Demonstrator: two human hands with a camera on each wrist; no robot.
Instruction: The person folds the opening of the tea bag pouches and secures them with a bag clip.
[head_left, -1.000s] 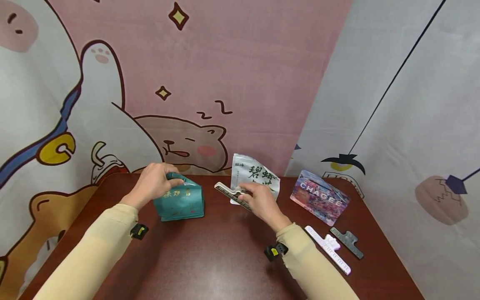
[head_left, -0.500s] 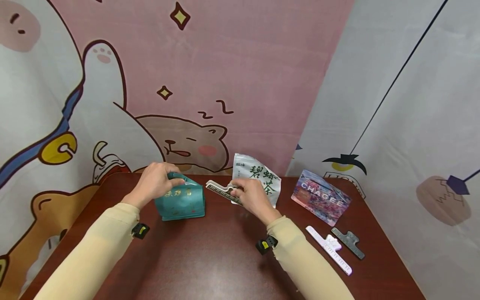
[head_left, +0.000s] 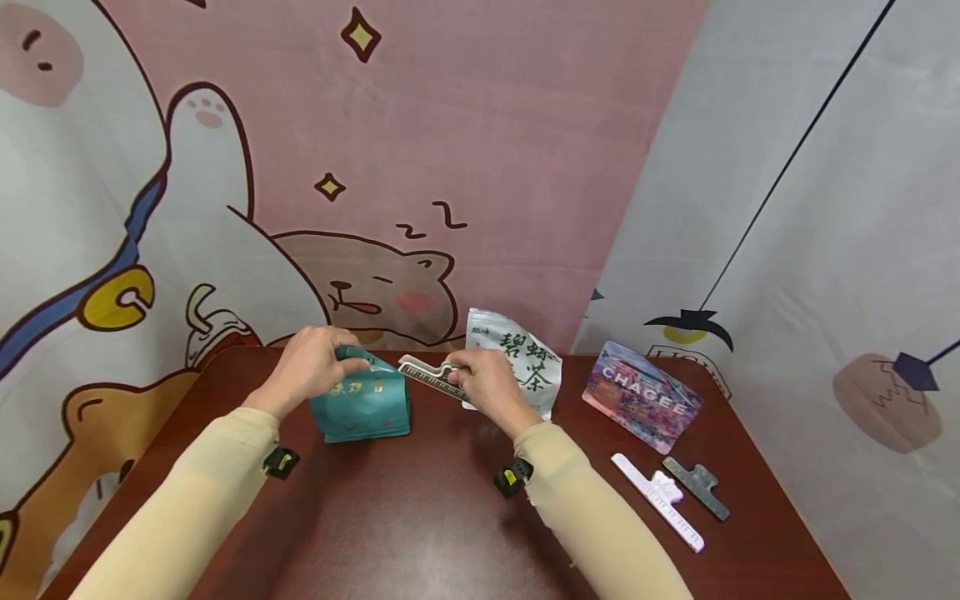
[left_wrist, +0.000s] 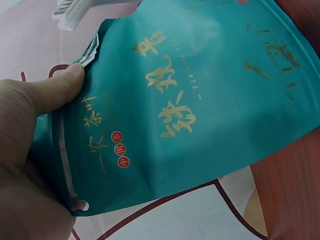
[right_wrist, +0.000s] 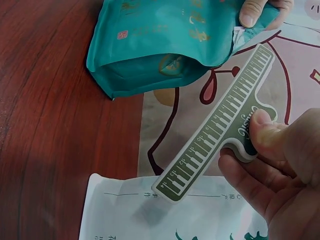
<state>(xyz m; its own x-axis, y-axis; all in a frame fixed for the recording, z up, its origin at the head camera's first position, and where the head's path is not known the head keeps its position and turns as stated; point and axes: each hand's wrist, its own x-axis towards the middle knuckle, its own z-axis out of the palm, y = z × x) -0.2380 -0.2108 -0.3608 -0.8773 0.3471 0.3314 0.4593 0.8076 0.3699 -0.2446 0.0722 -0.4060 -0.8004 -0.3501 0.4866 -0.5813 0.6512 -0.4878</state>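
Watching through my cameras, I have the left hand (head_left: 306, 367) pinching the teal pouch (head_left: 367, 410) at its top, thumb on the front, fingers behind. The pouch sits on the left part of the brown table (head_left: 442, 508), base down, top crumpled under the grip. And here's the look of it: smooth teal, gold characters across the front, three small red discs in a row, a silvery bit showing beside the thumb, a small notch at one corner. Over to the right hand (head_left: 487, 385): thumb and fingers pinch the green clip (right_wrist: 215, 125) by its handle. It's a long white-edged bar, printed with piano keys and numbers. One end is right at the pouch's upper corner; whether they touch, I can't tell. Behind that hand, the white pouch (head_left: 528, 358). Farther right, the CHAGEE pouch (head_left: 642, 396), then the lilac clip (head_left: 658, 502) and grey clip (head_left: 697, 487), side by side.
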